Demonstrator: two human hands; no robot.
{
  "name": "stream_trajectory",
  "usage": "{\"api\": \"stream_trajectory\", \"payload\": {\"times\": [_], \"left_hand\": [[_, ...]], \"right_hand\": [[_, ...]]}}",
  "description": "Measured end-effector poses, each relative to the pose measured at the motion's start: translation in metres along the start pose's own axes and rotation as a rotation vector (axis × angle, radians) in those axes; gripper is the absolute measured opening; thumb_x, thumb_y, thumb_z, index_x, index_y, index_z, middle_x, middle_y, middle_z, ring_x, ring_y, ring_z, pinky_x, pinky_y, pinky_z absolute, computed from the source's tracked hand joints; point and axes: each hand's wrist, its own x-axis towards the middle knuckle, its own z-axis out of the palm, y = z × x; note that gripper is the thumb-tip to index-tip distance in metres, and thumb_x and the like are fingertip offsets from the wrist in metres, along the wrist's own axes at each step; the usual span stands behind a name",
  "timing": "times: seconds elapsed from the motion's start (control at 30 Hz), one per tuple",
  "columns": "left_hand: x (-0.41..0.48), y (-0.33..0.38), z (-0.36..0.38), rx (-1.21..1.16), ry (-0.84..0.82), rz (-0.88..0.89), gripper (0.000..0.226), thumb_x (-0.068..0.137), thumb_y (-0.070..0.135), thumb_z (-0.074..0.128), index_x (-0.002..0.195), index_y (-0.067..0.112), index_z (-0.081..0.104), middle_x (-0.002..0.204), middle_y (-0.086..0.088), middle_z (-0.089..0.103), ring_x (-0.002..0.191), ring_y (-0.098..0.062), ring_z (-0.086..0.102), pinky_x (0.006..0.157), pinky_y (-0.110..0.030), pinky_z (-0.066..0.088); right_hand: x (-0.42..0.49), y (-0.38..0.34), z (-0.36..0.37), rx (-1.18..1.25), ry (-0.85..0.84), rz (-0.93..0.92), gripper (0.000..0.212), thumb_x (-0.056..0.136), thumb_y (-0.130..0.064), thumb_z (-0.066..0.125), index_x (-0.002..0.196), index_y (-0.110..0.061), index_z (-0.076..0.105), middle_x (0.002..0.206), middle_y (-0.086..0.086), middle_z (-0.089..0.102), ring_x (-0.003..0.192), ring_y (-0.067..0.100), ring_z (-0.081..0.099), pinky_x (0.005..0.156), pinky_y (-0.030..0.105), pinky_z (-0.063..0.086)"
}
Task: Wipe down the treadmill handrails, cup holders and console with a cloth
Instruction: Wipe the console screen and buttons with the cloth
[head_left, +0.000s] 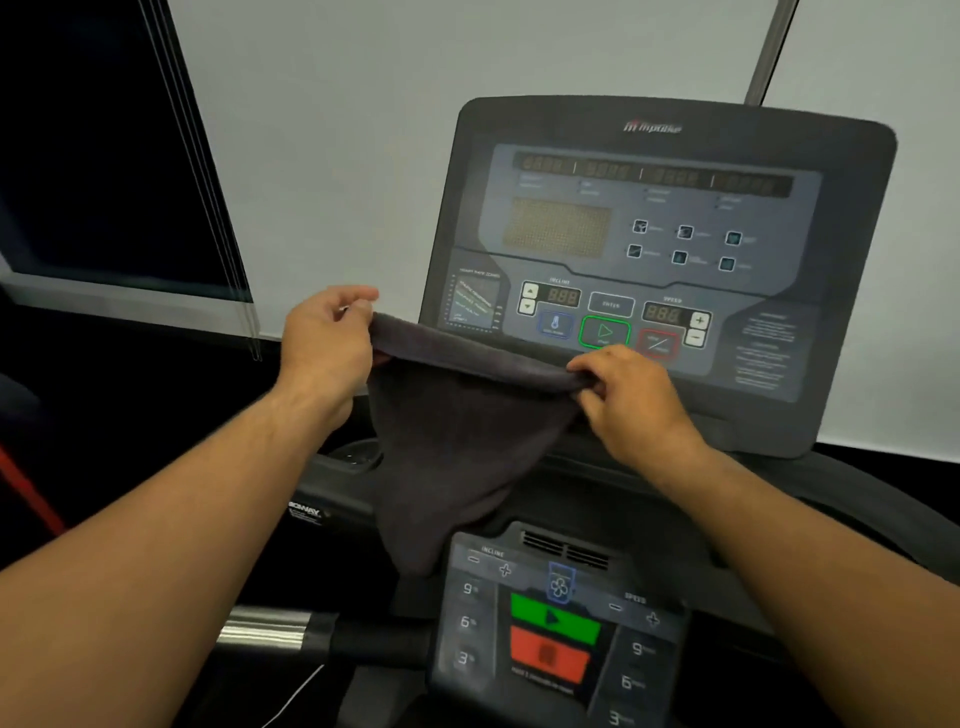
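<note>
Up in front of the console (649, 249), a dark cloth (457, 426) hangs stretched between both hands. The left hand (327, 343) pinches one top corner just left of the console; the right hand (628, 400) curls its fingers over the other, covering the console's bottom edge. Below it, the cloth's point hides part of the lower control panel (556, 629), whose labels are blurred.
</note>
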Motion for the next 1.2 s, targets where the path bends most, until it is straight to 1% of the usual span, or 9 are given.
{"api": "stream_trajectory", "payload": {"times": [0.17, 0.27, 0.33, 0.4, 0.57, 0.77, 0.9, 1.03, 1.2], "left_hand": [[-0.004, 0.000, 0.006, 0.443, -0.162, 0.209, 0.055, 0.085, -0.002, 0.060, 0.137, 0.015, 0.054, 0.123, -0.001, 0.063, 0.108, -0.017, 0.062, 0.092, -0.028, 0.052], [-0.006, 0.001, 0.012, 0.728, -0.075, 0.393, 0.034, 0.088, 0.005, 0.061, 0.122, 0.011, 0.065, 0.115, -0.005, 0.067, 0.104, -0.019, 0.061, 0.091, -0.027, 0.047], [-0.004, 0.000, 0.015, 0.802, -0.076, 0.346, 0.017, 0.094, 0.020, 0.059, 0.091, 0.008, 0.071, 0.088, -0.006, 0.071, 0.083, -0.023, 0.062, 0.071, -0.029, 0.045], [-0.002, -0.005, 0.019, 0.863, -0.148, 0.235, 0.038, 0.096, 0.032, 0.057, 0.074, 0.002, 0.066, 0.068, -0.010, 0.064, 0.072, -0.030, 0.061, 0.058, -0.032, 0.038], [0.004, -0.025, 0.037, 0.503, -0.242, -0.063, 0.037, 0.091, 0.033, 0.061, 0.075, 0.000, 0.068, 0.067, -0.008, 0.062, 0.065, -0.024, 0.055, 0.062, -0.032, 0.044], [0.035, -0.023, 0.052, 0.316, -0.263, 0.025, 0.044, 0.083, 0.048, 0.058, 0.075, 0.006, 0.067, 0.080, -0.022, 0.069, 0.067, -0.025, 0.060, 0.075, -0.058, 0.057], [0.064, -0.006, 0.056, 0.331, -0.245, 0.159, 0.039, 0.096, 0.039, 0.054, 0.078, 0.008, 0.067, 0.077, -0.014, 0.069, 0.070, -0.028, 0.063, 0.074, -0.054, 0.056], [0.085, 0.029, 0.069, 0.175, -0.274, 0.293, 0.036, 0.098, 0.032, 0.054, 0.067, 0.016, 0.062, 0.062, 0.003, 0.055, 0.058, -0.009, 0.048, 0.057, -0.033, 0.043], [0.090, 0.035, 0.074, 0.091, -0.485, 0.274, 0.034, 0.092, 0.038, 0.056, 0.081, 0.010, 0.071, 0.076, -0.007, 0.063, 0.071, -0.018, 0.056, 0.066, -0.043, 0.049]], "right_hand": [[0.018, 0.009, -0.026, 0.079, 0.005, 0.250, 0.018, 0.094, -0.024, 0.057, 0.092, -0.012, 0.069, 0.084, 0.010, 0.068, 0.084, 0.031, 0.059, 0.067, 0.030, 0.039], [0.019, 0.008, -0.036, 0.487, -0.154, 0.378, 0.020, 0.093, -0.022, 0.059, 0.079, -0.008, 0.064, 0.068, 0.008, 0.055, 0.067, 0.021, 0.051, 0.058, 0.027, 0.039], [0.018, 0.005, -0.039, 0.808, -0.232, 0.552, 0.015, 0.091, -0.022, 0.062, 0.079, -0.014, 0.063, 0.071, 0.006, 0.058, 0.065, 0.016, 0.054, 0.060, 0.028, 0.049], [0.019, 0.003, -0.035, 0.929, -0.240, 0.707, 0.011, 0.088, -0.023, 0.066, 0.079, -0.019, 0.061, 0.065, 0.001, 0.061, 0.056, 0.012, 0.056, 0.053, 0.025, 0.050], [0.023, -0.003, -0.020, 1.244, -0.210, 0.940, 0.014, 0.087, -0.022, 0.066, 0.077, -0.021, 0.056, 0.055, -0.004, 0.060, 0.049, 0.010, 0.056, 0.047, 0.020, 0.046], [0.045, -0.004, -0.017, 1.262, -0.073, 0.837, 0.009, 0.092, -0.018, 0.060, 0.085, -0.021, 0.061, 0.069, -0.004, 0.066, 0.067, 0.013, 0.062, 0.073, 0.037, 0.053], [0.065, -0.006, -0.026, 1.270, 0.123, 0.715, 0.016, 0.096, -0.018, 0.056, 0.079, -0.020, 0.055, 0.064, -0.003, 0.064, 0.060, 0.011, 0.062, 0.056, 0.028, 0.054], [0.088, -0.012, -0.053, 1.260, 0.377, 0.509, 0.018, 0.097, -0.021, 0.056, 0.079, -0.020, 0.056, 0.068, -0.001, 0.060, 0.058, 0.011, 0.055, 0.058, 0.030, 0.050], [0.075, -0.011, -0.070, 1.086, 0.204, 0.417, 0.015, 0.094, -0.024, 0.059, 0.080, -0.018, 0.059, 0.069, 0.002, 0.056, 0.060, 0.013, 0.051, 0.062, 0.032, 0.047]]}}
